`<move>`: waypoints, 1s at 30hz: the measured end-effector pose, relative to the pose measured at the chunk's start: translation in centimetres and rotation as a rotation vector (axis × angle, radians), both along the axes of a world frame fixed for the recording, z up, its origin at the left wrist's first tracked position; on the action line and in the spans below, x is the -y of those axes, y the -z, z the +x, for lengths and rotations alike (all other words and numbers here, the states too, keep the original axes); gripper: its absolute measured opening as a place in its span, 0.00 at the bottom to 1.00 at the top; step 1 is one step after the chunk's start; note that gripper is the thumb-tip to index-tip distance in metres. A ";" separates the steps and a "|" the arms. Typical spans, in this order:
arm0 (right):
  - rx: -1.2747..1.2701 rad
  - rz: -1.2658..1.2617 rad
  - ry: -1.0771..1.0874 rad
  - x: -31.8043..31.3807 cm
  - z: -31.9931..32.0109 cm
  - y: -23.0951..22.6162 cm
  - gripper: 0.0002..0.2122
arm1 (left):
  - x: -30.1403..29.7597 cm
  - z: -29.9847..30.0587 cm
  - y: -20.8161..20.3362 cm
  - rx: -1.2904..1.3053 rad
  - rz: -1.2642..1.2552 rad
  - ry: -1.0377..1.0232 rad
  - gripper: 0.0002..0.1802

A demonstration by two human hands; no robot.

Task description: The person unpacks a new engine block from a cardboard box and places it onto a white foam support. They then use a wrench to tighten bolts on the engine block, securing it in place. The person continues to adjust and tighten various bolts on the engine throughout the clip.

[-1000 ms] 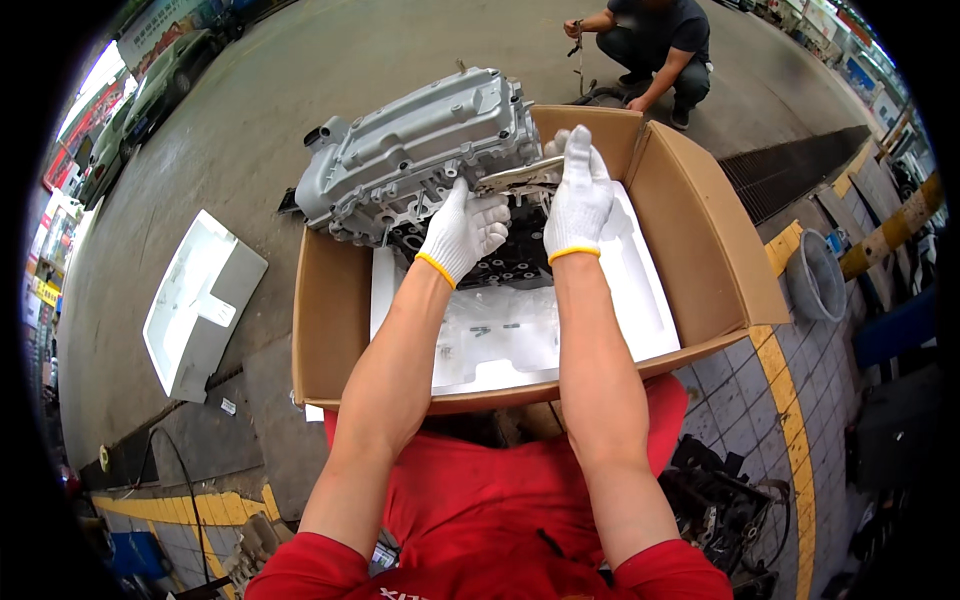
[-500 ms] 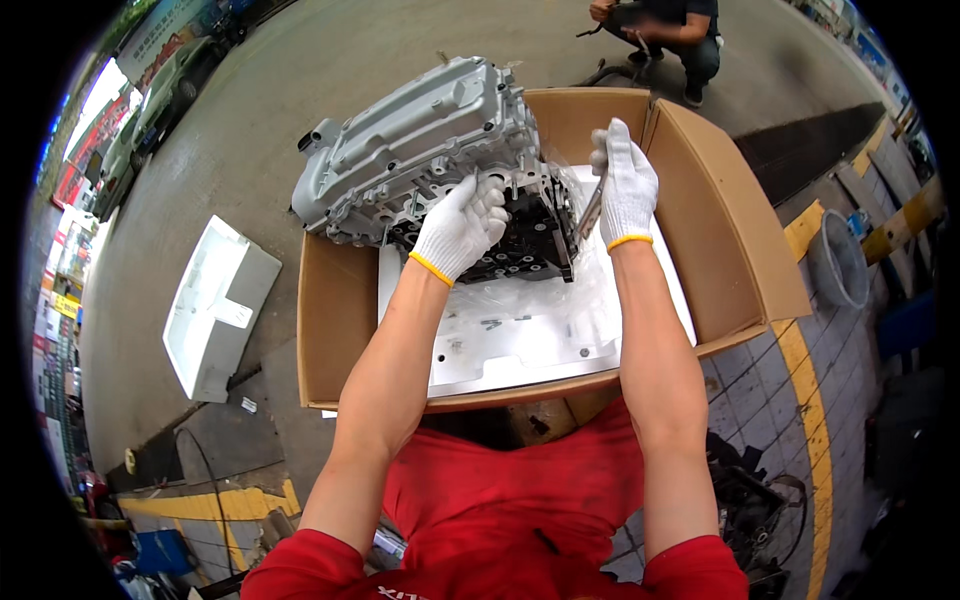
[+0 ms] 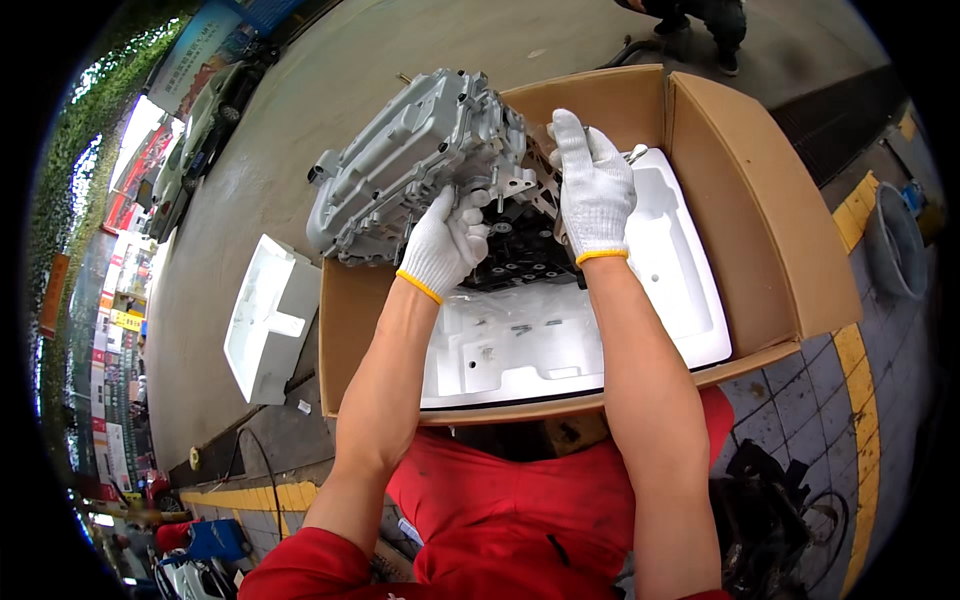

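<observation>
A grey engine [image 3: 415, 165] with a black lower side lies tilted in a cardboard box, over white foam. My left hand [image 3: 440, 245], in a white knit glove with a yellow cuff, is at the engine's near side by the studs. Its thumb and fingers are curled together; anything between them is hidden. My right hand [image 3: 597, 190], gloved the same way, is raised at the engine's right end. Its fingers are bent around a metal wrench, and one shiny wrench end [image 3: 637, 153] sticks out beside the knuckles. The rest of the wrench is mostly hidden by the hand.
The cardboard box [image 3: 745, 210] stands before my knees with its right flap folded out. Several small studs [image 3: 522, 329] lie on the foam tray [image 3: 660, 330] and clear plastic. A white foam piece [image 3: 265, 320] is at the left, a grey bucket [image 3: 893, 240] at the right. A person crouches beyond.
The view has shifted and turned. My right hand has moved left, closer to the engine, and the wrench has swung from pointing down to showing at the hand's right. My left hand stays by the studs.
</observation>
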State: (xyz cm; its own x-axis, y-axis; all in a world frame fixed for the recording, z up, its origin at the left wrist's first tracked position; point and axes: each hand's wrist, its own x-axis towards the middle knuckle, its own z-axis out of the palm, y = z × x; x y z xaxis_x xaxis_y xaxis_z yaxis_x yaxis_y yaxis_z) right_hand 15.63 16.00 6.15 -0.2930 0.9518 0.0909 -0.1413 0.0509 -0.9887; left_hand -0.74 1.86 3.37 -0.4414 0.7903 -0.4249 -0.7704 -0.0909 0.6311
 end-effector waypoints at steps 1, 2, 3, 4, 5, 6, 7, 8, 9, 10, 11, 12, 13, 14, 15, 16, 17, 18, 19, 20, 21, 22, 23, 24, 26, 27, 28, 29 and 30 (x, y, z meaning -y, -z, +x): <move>-0.011 -0.008 -0.017 -0.2 0.1 -0.1 0.29 | -0.8 1.3 -0.7 0.016 -0.019 -0.064 0.21; -0.022 -0.016 -0.033 -0.4 0.3 -0.2 0.29 | -1.4 2.0 -1.0 0.032 -0.039 -0.128 0.21; -0.126 -0.066 -0.077 0.0 1.2 -1.8 0.30 | -1.7 1.6 -0.9 0.004 0.005 -0.090 0.20; -0.114 -0.038 -0.063 0.1 0.9 -1.5 0.30 | -1.2 0.8 -0.1 -0.017 0.047 -0.063 0.20; -0.102 -0.010 -0.047 0.1 0.6 -1.2 0.30 | -0.7 -0.1 0.4 -0.039 0.088 -0.034 0.19; -0.082 0.017 -0.030 0.2 0.4 -1.0 0.30 | -0.4 -0.4 0.5 -0.108 0.018 -0.037 0.19; -0.092 -0.058 -0.072 0.5 0.5 -1.3 0.29 | -0.1 -0.7 0.5 -0.177 -0.052 -0.038 0.18; -0.114 -0.013 -0.033 0.7 0.0 -0.9 0.28 | 0.1 -0.9 0.4 -0.247 -0.122 -0.037 0.18; -0.135 0.033 0.016 0.5 -0.5 -0.5 0.28 | -0.3 -1.0 0.2 -0.422 -0.263 -0.050 0.18; -0.153 0.082 0.065 0.2 -0.6 -0.5 0.28 | -0.5 0.1 -0.3 -0.594 -0.367 0.105 0.19; -0.082 0.089 0.066 -0.2 -0.3 -0.5 0.27 | -0.1 1.6 -0.7 -0.765 -0.469 0.266 0.19; -0.150 0.094 0.060 -0.4 0.0 -0.8 0.26 | 0.9 3.5 -1.3 -0.930 -0.577 0.421 0.20; -0.221 0.102 0.056 -0.6 0.2 -1.1 0.26 | 2.4 5.4 -1.3 -1.021 -0.639 0.534 0.20; -0.289 0.106 0.050 -0.7 0.4 -1.4 0.25 | 4.3 7.5 -1.2 -1.106 -0.705 0.652 0.21; -0.277 0.124 0.067 -1.1 1.1 -2.0 0.21 | 5.6 10.1 -2.4 -1.322 -0.725 0.738 0.22; -0.254 0.234 0.032 -2.0 1.7 -2.4 0.19 | 6.5 12.4 -3.7 -1.544 -0.731 0.827 0.23; -0.230 0.341 -0.011 -2.9 2.5 -2.5 0.18 | 8.1 13.6 -4.1 -1.669 -0.691 0.797 0.24; -0.150 0.471 -0.103 -3.8 4.0 -3.2 0.15 | 10.0 14.6 -4.4 -1.783 -0.655 0.768 0.24; -0.088 0.600 -0.200 -4.6 5.5 -3.7 0.13 | 11.8 15.4 -4.2 -1.830 -0.720 0.761 0.25; -0.015 0.769 -0.263 -4.1 7.6 -4.7 0.10 | 14.3 16.2 -3.7 -1.915 -0.756 0.709 0.25; 0.054 0.904 -0.341 -4.6 9.1 -4.6 0.07 | 15.9 16.0 -1.5 -1.922 -0.699 0.716 0.23; 0.092 0.936 -0.354 -5.3 9.8 -3.2 0.07 | 17.3 16.4 0.0 -2.023 -0.696 0.689 0.22; 0.135 0.974 -0.367 -5.8 10.5 -1.7 0.07 | 16.6 16.1 0.3 -2.044 -0.738 0.691 0.23; 0.188 0.946 -0.369 -5.7 11.0 -0.2 0.07 | 15.8 16.0 0.2 -2.063 -0.775 0.710 0.23; 0.316 0.863 -0.444 -5.8 11.3 0.0 0.06 | 15.8 15.7 0.2 -2.009 -0.767 0.730 0.24; 0.384 0.825 -0.481 -5.9 11.3 -0.2 0.05 | 16.0 15.5 0.5 -1.981 -0.758 0.738 0.25; 0.461 0.754 -0.604 -6.0 11.6 -1.0 0.05 | 15.7 15.6 0.3 -1.985 -0.787 0.717 0.30; 0.533 0.679 -0.731 -5.9 11.7 -1.5 0.06 | 15.4 15.3 0.3 -1.984 -0.796 0.729 0.31; 0.587 0.651 -0.851 -5.9 11.3 -1.9 0.05 | 15.2 15.1 0.4 -1.978 -0.803 0.731 0.32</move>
